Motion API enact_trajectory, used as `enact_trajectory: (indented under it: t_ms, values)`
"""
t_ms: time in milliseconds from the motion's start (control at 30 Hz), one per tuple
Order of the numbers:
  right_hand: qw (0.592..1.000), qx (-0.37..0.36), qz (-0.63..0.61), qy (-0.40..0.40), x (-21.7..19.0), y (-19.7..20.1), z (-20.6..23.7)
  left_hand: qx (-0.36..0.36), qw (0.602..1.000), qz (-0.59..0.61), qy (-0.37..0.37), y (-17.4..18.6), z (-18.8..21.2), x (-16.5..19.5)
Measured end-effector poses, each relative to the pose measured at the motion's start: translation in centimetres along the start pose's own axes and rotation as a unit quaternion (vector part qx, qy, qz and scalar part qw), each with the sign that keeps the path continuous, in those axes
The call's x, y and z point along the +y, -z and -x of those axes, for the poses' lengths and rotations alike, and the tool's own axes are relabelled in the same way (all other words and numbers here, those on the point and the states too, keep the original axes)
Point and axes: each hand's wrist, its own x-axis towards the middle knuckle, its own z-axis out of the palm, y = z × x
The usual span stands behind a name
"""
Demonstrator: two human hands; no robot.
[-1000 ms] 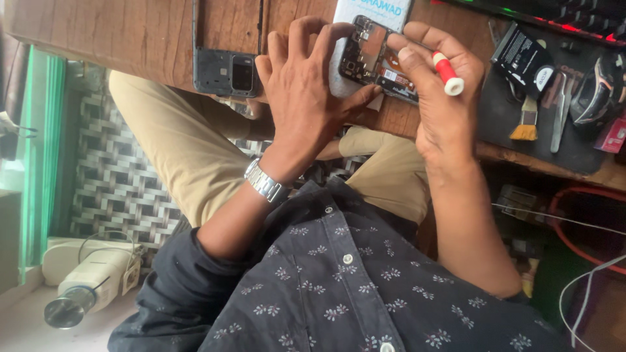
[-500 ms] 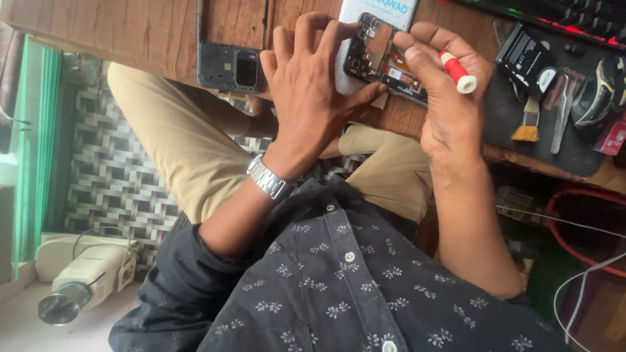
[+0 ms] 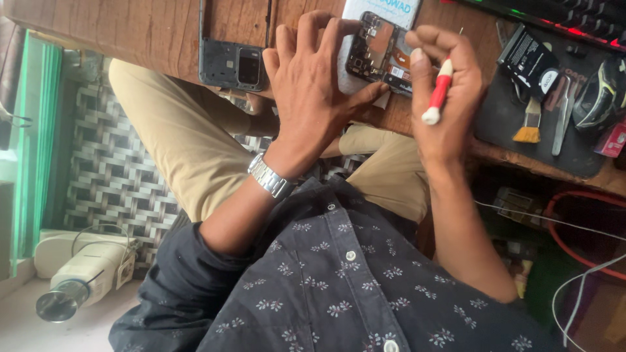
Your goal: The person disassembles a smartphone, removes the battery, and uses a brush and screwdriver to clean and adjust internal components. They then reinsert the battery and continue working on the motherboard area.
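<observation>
The opened phone (image 3: 381, 55) lies on the wooden worktop (image 3: 130, 32), its circuitry showing, its long axis running away from the person. The left hand (image 3: 313, 98) rests spread beside and over its near-left edge, fingers splayed and thumb reaching under the phone's lower corner, pressing rather than clenching. The right hand (image 3: 447, 98) is just right of the phone, curled around a red-and-white screwdriver (image 3: 437, 94), whose white butt points back toward the wrist; the tip is hidden behind the fingers, which touch the phone's right edge. Both hands flank the phone, so each is about equally near. Left of the left hand lies a dark back cover (image 3: 231, 62). Right of the right hand sits a black mat (image 3: 515, 120) with a brush (image 3: 529, 124) and tweezers (image 3: 562, 120).
</observation>
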Motion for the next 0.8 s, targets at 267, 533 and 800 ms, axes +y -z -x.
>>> enact_trajectory:
  t_ms: [267, 533, 800]
  values:
    - [0.987, -0.03, 0.14, 0.077, -0.8, 0.3, 0.7, -0.01, 1.0, -0.017, -0.008, -0.2, 0.1, -0.2]
    - [0.972, -0.061, 0.19, 0.124, 0.3, 0.6, 0.1, -0.011, 1.0, -0.016, -0.008, -0.1, 0.1, -0.5]
    - [0.882, -0.1, 0.375, 0.269, 0.7, 1.5, -0.9, -0.009, 1.0, -0.018, -0.012, 0.0, 0.1, -0.6]
